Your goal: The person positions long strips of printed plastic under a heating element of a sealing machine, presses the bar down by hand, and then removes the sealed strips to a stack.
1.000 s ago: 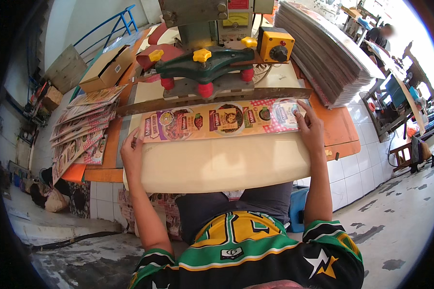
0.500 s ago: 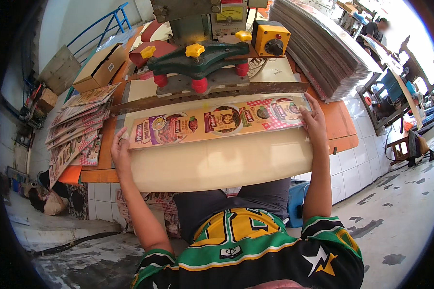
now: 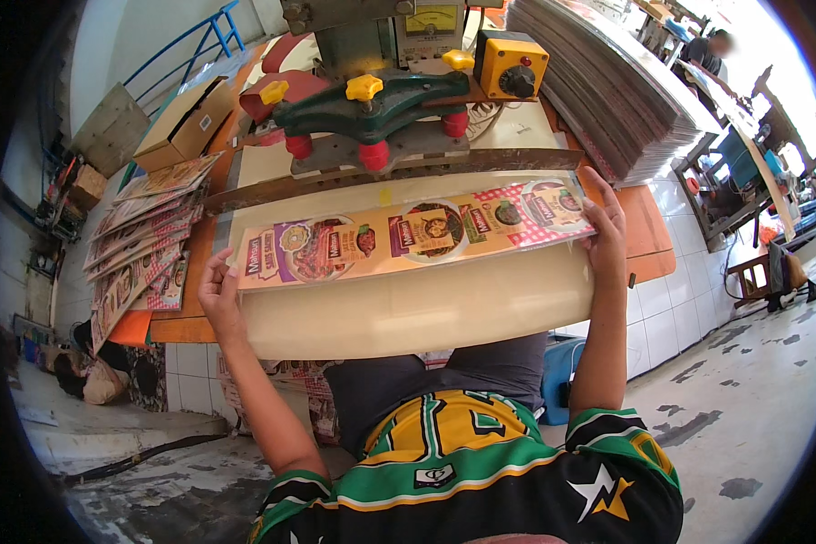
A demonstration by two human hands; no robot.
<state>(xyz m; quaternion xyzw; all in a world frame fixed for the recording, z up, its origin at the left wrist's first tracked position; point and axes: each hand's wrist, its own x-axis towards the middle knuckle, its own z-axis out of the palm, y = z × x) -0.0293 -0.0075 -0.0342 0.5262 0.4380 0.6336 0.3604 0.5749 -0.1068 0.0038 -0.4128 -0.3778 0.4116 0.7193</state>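
Observation:
A long printed strip [image 3: 363, 243] with food pictures and a glossy clear cover stretches between my two hands. My left hand [image 3: 220, 288] is closed on its left end, thumb on top. At the right end, my right hand [image 3: 606, 218] pinches the strip's corner, with the fingers partly hidden beneath. Under the strip lies a smooth cream sheet [image 3: 417, 317], its near edge curving down over my lap. Just beyond the strip runs the long metal bar [image 3: 508, 163] of a press, below a dark green bracket [image 3: 372, 109] with yellow knobs and red feet.
Left of the sheet, several printed strips [image 3: 145, 245] lie in a loose pile by an open cardboard box [image 3: 183, 127]. A tall stack of flat sheets [image 3: 616, 91] stands at the far right. A yellow control box [image 3: 510, 68] sits beside the press. Another person [image 3: 703, 54] is far off.
The printed strip has come slightly toward me, away from the metal bar, and is tilted a little more. My left hand shifted left, and my right hand moved right, both still holding its ends.

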